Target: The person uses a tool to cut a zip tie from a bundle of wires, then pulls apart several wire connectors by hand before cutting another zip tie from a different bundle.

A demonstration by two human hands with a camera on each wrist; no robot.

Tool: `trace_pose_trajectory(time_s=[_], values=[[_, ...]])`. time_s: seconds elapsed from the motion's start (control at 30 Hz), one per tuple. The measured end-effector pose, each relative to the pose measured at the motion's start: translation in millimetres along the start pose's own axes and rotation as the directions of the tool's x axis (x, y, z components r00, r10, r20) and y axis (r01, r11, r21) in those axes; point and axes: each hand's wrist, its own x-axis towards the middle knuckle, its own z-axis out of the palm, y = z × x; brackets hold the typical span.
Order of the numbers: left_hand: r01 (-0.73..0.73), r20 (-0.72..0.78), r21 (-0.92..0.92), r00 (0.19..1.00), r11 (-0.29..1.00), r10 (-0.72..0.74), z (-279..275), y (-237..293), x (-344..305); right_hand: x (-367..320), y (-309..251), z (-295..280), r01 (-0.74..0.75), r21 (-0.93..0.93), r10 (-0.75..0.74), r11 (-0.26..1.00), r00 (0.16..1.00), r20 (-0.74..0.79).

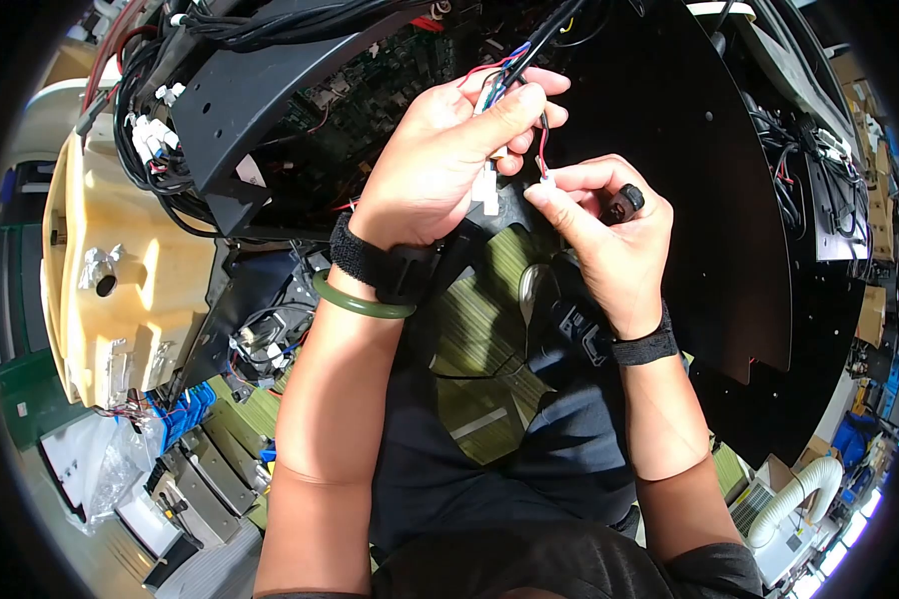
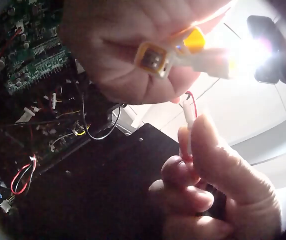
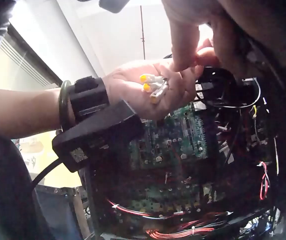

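My left hand [image 1: 435,150] grips the end of a black cable [image 1: 541,45] where thin coloured wires come out. White plastic connectors [image 1: 486,190] hang below its fingers; in the left wrist view a white connector [image 2: 153,60] lies against the palm, its socket facing the camera. Yellow shows on the ends of several connectors [image 3: 153,80] in the right wrist view. Just to the right, my right hand [image 1: 614,235] pinches a small white connector [image 2: 188,112] between thumb and forefinger. A red and a dark wire run up from it toward the left hand.
Green circuit boards [image 3: 168,140] with wires sit inside the dark cabinet behind the hands. A black metal bracket [image 1: 255,95] and bundled cables [image 1: 135,90] are at the left. A large black panel [image 1: 714,210] stands at the right, and a tan plastic housing [image 1: 145,270] at far left.
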Motion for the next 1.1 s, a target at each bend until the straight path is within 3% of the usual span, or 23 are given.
trace_pose_trajectory(time_s=[0.07, 0.17, 0.23, 0.27, 0.33, 0.43, 0.5, 0.57, 0.63, 0.67, 0.7, 0.77, 0.83, 0.9, 0.97, 1.0, 1.1], values=[[-0.002, -0.012, -0.002, 1.000, 1.000, 0.002, 1, 0, 0, 0, 0, -1, 0.015, -0.021, -0.015, 1.000, 1.000, 0.003], [-0.016, -0.045, 0.004, 0.999, 1.000, 0.016, 1, 0, 0, 1, -4, -2, -0.107, 0.025, 0.106, 0.994, 0.994, 0.038], [-0.027, -0.066, 0.014, 0.997, 1.000, 0.028, -1, -1, 1, 2, -5, -2, -0.265, 0.205, 0.239, 0.942, 0.960, 0.142], [0.006, -0.078, -0.040, 0.997, 0.999, -0.009, -2, -1, 1, 2, -5, -3, -0.262, 0.207, 0.236, 0.942, 0.961, 0.142], [0.043, -0.057, -0.153, 0.997, 0.987, -0.052, -8, -2, 2, 2, -4, -2, -0.418, 0.378, 0.381, 0.826, 0.909, 0.170], [0.105, -0.079, -0.168, 0.990, 0.980, -0.120, -14, -2, -1, 9, 0, -7, -0.431, 0.594, 0.403, 0.679, 0.895, 0.189], [0.097, -0.101, -0.166, 0.988, 0.981, -0.115, -13, -1, -3, 10, 3, -11, -0.398, 0.633, 0.419, 0.663, 0.899, 0.127], [0.089, -0.121, -0.164, 0.987, 0.982, -0.109, -14, 0, -3, 11, 4, -14, -0.430, 0.477, 0.469, 0.766, 0.882, 0.041], [0.124, -0.059, -0.222, 0.988, 0.967, -0.140, -16, 2, -3, 8, 7, -12, -0.383, 0.273, 0.408, 0.883, 0.912, -0.041], [0.126, -0.058, -0.221, 0.988, 0.967, -0.142, -16, 2, -4, 8, 13, -6, -0.204, 0.087, 0.216, 0.975, 0.963, -0.164], [0.126, -0.053, -0.224, 0.989, 0.966, -0.142, -15, 1, -4, 9, 17, -3, -0.072, -0.148, 0.033, 0.986, 0.968, -0.250], [0.126, -0.046, -0.228, 0.989, 0.965, -0.140, -13, 0, -3, 7, 12, -1, 0.054, -0.169, -0.095, 0.984, 0.965, -0.244], [0.110, -0.042, -0.188, 0.992, 0.976, -0.120, -13, -3, -1, 3, 6, 1, -0.038, 0.062, 0.044, 0.997, 0.994, -0.096], [0.116, -0.032, -0.189, 0.992, 0.975, -0.124, -14, -5, 0, 0, 4, 7, -0.118, 0.107, 0.117, 0.987, 0.993, 0.012], [0.122, -0.022, -0.190, 0.992, 0.974, -0.128, -13, -6, 0, -2, 0, 10, -0.225, 0.099, 0.210, 0.969, 0.967, 0.143], [0.092, -0.049, -0.182, 0.994, 0.979, -0.102, -9, -6, -1, -3, 6, 10, -0.125, -0.024, 0.127, 0.992, 0.981, 0.147], [0.059, -0.063, -0.200, 0.995, 0.978, -0.073, -4, -8, 1, -4, 5, 11, -0.223, 0.000, 0.220, 0.975, 0.964, 0.151]])
